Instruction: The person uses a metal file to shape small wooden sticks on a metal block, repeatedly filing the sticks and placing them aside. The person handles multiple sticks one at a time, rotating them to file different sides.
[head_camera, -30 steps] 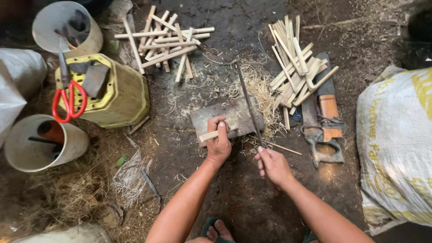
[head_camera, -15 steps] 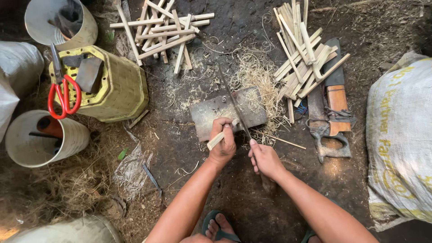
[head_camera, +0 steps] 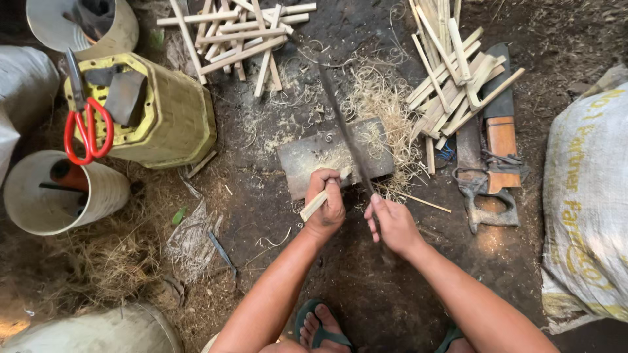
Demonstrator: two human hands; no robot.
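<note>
The left hand [head_camera: 325, 208] is closed in a fist around a short pale bamboo stick [head_camera: 322, 197]. The stick runs diagonally through the fist: its upper end rests on the near edge of a flat grey block [head_camera: 307, 157], and its lower end juts out to the left below the knuckles. The right hand [head_camera: 392, 225] lies just beside the left, fingers curled around the handle of a long dark blade [head_camera: 343, 127]. The blade runs up and away from the hands across the block, passing right beside the upper end of the stick.

The block lies on the dirt floor [head_camera: 366, 294], ringed by pale shavings [head_camera: 379, 98]. Bare dirt opens between the block and the person's feet. To the left stands a yellow-green basket [head_camera: 176, 111] carrying red-handled scissors [head_camera: 87, 127], well apart from the hands. A pile of cut sticks [head_camera: 235, 33] lies above the block, a second bundle [head_camera: 451, 78] to the upper right, with a hand saw [head_camera: 487, 196] beneath it. A white sack [head_camera: 585, 196] bounds the right side.

Both forearms reach forward from the bottom edge and converge at the block, wrists low.
</note>
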